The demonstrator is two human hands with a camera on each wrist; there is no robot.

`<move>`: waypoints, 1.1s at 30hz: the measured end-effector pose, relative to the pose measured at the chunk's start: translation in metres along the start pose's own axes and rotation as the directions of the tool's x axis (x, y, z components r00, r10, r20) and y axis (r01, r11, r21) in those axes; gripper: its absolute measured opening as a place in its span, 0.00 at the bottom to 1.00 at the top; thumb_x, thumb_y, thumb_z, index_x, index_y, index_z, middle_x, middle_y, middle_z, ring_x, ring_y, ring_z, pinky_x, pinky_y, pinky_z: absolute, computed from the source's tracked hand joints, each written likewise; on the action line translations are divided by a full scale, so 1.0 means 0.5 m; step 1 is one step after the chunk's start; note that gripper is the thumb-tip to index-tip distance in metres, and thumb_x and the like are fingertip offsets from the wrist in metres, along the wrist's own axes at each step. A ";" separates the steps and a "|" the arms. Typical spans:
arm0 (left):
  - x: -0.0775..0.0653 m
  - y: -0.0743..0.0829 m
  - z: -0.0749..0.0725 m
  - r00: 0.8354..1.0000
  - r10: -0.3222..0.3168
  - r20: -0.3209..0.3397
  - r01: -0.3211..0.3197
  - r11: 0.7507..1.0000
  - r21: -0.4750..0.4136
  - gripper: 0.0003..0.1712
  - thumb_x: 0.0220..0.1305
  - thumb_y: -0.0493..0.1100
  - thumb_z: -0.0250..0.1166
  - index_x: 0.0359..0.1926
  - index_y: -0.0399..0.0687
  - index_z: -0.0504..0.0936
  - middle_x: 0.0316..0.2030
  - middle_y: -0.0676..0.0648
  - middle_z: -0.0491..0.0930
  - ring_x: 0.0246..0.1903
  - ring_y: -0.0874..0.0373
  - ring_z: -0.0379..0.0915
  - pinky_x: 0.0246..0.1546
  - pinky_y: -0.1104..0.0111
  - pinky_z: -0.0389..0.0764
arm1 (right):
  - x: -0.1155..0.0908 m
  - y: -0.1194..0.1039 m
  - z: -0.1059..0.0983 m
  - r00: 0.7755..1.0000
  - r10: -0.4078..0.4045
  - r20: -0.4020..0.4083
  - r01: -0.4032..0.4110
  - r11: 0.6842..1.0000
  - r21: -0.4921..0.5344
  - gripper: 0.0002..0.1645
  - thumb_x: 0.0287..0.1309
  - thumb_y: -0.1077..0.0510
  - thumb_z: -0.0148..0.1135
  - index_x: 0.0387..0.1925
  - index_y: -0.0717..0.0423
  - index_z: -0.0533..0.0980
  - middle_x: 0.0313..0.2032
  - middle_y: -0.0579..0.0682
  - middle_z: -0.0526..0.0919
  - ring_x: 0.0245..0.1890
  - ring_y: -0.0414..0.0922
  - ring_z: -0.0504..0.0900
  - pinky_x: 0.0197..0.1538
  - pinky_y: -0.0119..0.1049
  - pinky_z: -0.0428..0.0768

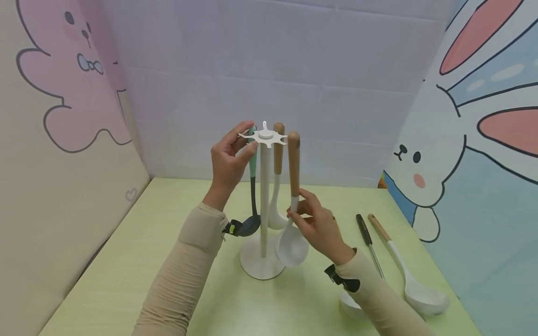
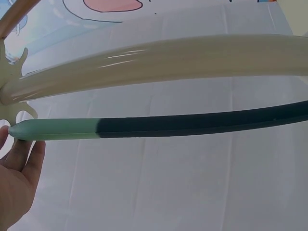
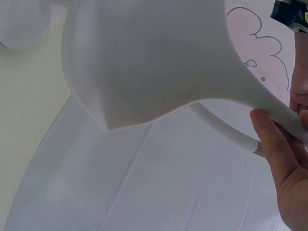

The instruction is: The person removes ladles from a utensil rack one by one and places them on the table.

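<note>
A white utensil stand [image 1: 264, 200] with a hooked top disc rises from a round base. My left hand [image 1: 229, 156] holds the green handle [image 2: 57, 129] of a black ladle [image 1: 250, 226] at the left side of the disc. My right hand [image 1: 319, 226] pinches the white neck of a wooden-handled white ladle [image 1: 293, 247], whose handle stands upright beside the disc's right edge. Its bowl, with a pointed lip, fills much of the right wrist view. Behind it, another wooden-handled white utensil [image 1: 276, 220] hangs on the stand's far right side.
On the pale green table [image 1: 168, 224], a wooden-handled white ladle [image 1: 424, 296] and a black-handled utensil [image 1: 364, 231] lie at the right. A white bowl-shaped piece [image 1: 350, 305] is partly hidden under my right forearm. Printed cloth walls stand around the table.
</note>
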State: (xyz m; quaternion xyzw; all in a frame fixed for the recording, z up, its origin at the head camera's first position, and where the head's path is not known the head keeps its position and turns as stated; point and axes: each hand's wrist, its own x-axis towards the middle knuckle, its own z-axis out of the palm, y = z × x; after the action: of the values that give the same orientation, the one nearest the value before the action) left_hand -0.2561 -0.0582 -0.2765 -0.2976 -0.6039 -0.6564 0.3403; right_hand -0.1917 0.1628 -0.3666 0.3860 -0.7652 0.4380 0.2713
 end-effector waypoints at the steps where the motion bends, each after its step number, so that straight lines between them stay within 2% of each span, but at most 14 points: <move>1: 0.000 0.000 0.000 1.000 0.000 0.000 0.000 1.000 0.001 0.32 0.55 0.46 0.62 0.56 0.24 0.77 0.57 0.33 0.78 0.48 0.63 0.82 0.54 0.58 0.78 | -0.001 0.000 -0.001 1.000 -0.002 -0.005 0.002 1.000 -0.009 0.35 0.52 0.78 0.66 0.61 0.66 0.65 0.35 0.58 0.87 0.33 0.52 0.87 0.33 0.33 0.85; 10: 0.002 0.001 -0.003 1.000 -0.013 0.011 0.013 0.999 -0.030 0.34 0.55 0.46 0.61 0.57 0.24 0.76 0.55 0.29 0.78 0.48 0.66 0.81 0.51 0.68 0.79 | -0.005 0.007 -0.022 0.999 0.014 -0.043 -0.014 1.000 -0.018 0.35 0.51 0.78 0.67 0.61 0.67 0.66 0.33 0.57 0.86 0.31 0.51 0.87 0.31 0.31 0.84; 17: 0.003 -0.002 -0.005 1.000 -0.017 0.024 0.017 0.999 -0.032 0.34 0.56 0.46 0.61 0.58 0.25 0.76 0.55 0.27 0.76 0.49 0.63 0.81 0.49 0.71 0.79 | -0.010 0.026 -0.042 0.997 0.048 -0.055 -0.048 0.999 0.002 0.33 0.55 0.76 0.65 0.62 0.70 0.66 0.30 0.63 0.85 0.25 0.51 0.87 0.31 0.29 0.83; 24: 0.003 -0.002 -0.006 0.999 -0.021 0.029 0.022 0.999 -0.036 0.34 0.55 0.47 0.62 0.58 0.25 0.76 0.54 0.30 0.79 0.48 0.60 0.82 0.42 0.73 0.79 | -0.026 0.047 -0.054 0.985 0.169 -0.017 -0.168 0.985 0.047 0.32 0.57 0.75 0.64 0.62 0.70 0.64 0.31 0.63 0.85 0.28 0.56 0.87 0.30 0.30 0.83; 30: 0.003 -0.004 -0.007 0.999 -0.018 0.038 0.019 0.999 -0.041 0.34 0.56 0.46 0.61 0.58 0.24 0.76 0.53 0.27 0.78 0.46 0.64 0.81 0.42 0.73 0.80 | -0.041 0.058 -0.061 0.966 0.256 0.020 -0.256 0.966 0.013 0.31 0.58 0.73 0.64 0.62 0.69 0.64 0.30 0.58 0.85 0.28 0.54 0.86 0.28 0.32 0.84; 33: 0.003 -0.004 -0.006 0.999 -0.013 0.041 0.014 0.999 -0.044 0.34 0.56 0.46 0.61 0.58 0.24 0.76 0.53 0.25 0.77 0.45 0.64 0.81 0.43 0.73 0.80 | -0.048 0.068 -0.063 0.947 0.321 0.028 -0.321 0.947 -0.011 0.31 0.59 0.72 0.65 0.62 0.68 0.64 0.29 0.57 0.84 0.27 0.52 0.85 0.27 0.33 0.84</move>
State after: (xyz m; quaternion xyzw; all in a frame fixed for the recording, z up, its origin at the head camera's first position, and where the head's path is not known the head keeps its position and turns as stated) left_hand -0.2588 -0.0614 -0.2768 -0.3142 -0.5979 -0.6658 0.3169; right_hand -0.2040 0.2100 -0.3856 0.2620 -0.8231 0.4682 0.1863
